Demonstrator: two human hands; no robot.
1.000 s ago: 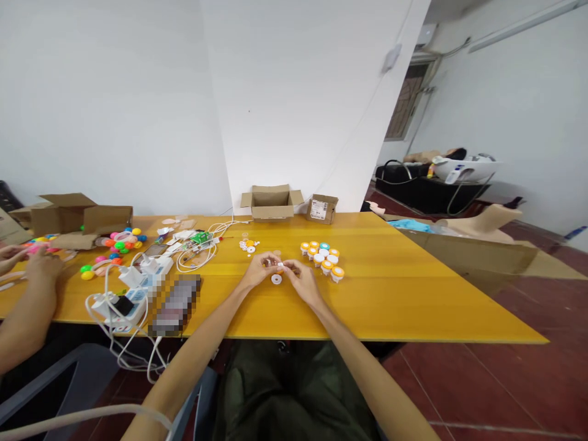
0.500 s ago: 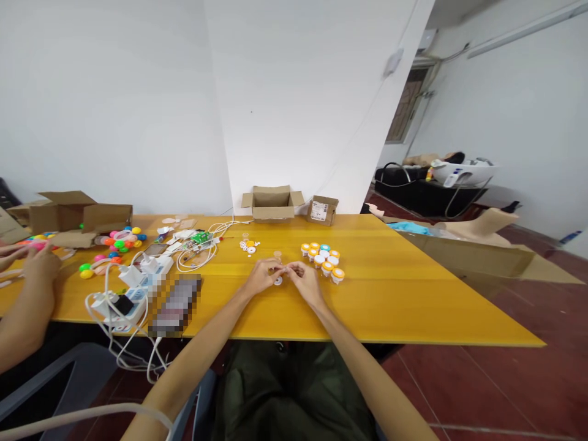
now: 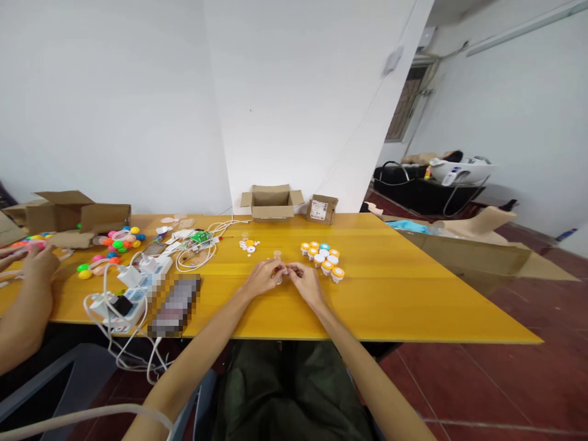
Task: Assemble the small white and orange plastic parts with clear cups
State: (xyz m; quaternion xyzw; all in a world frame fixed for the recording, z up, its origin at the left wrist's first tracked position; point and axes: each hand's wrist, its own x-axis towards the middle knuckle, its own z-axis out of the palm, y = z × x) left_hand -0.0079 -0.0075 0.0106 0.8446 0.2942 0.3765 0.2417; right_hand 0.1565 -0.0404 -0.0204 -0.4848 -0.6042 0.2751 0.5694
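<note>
My left hand and my right hand meet fingertip to fingertip just above the table. Both are closed in a pinch. Something small and pale shows between the fingertips, too small to name. By the left fingers lies a small clear-and-white round piece, partly covered by the hand. A small tan disc sits just beyond the hands. To the right stands a cluster of small round pieces with orange, white and teal tops on pale bases. Farther left is a loose pile of white and orange rings and discs.
An open cardboard box and a smaller box stand at the table's back edge. On the left are a power strip with cables, a blurred-out phone and colourful balls. Another person's hand works at far left.
My fingertips have drawn slightly apart, with the small pale thing between them. The hands otherwise keep their place above the table.
</note>
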